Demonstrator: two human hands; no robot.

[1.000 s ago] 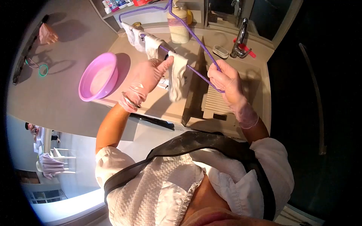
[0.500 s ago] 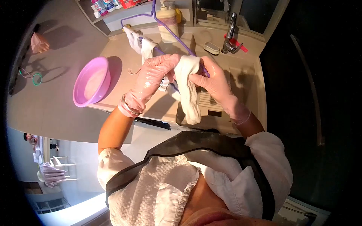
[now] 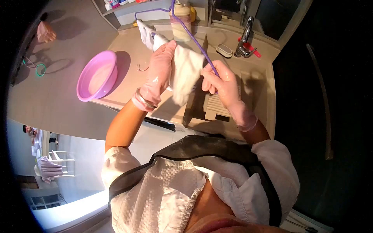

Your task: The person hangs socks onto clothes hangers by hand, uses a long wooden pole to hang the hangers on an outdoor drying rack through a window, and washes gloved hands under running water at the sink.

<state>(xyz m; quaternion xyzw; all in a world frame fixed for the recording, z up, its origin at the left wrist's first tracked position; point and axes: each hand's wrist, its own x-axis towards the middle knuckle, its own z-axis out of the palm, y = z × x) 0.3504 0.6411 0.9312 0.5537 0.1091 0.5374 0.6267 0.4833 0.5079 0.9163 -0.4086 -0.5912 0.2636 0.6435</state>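
Observation:
A purple clothes hanger (image 3: pixel 194 40) slants above the counter in front of me. My right hand (image 3: pixel 224 84), in a clear pinkish glove, is closed around its right-hand end. A white sock (image 3: pixel 185 72) hangs slightly blurred between my hands. Its upper edge is pinched in my gloved left hand (image 3: pixel 159 72), whose fingers point up and away from me. Another white cloth piece, likely a sock (image 3: pixel 145 32), drapes over the far left part of the hanger. The hanger's lower bar is mostly hidden behind the sock and my left hand.
A purple basin (image 3: pixel 110 79) stands on the counter at left. Behind the hanger is a pump bottle (image 3: pixel 181 29). At right are the sink (image 3: pixel 258 83), a tap (image 3: pixel 244 40) and a soap dish (image 3: pixel 224 50). A pink glove (image 3: pixel 45 33) hangs on the left wall.
My right hand has let go of the sock and closed on the hanger, moving slightly right. My left hand has drawn the sock left and up along the hanger.

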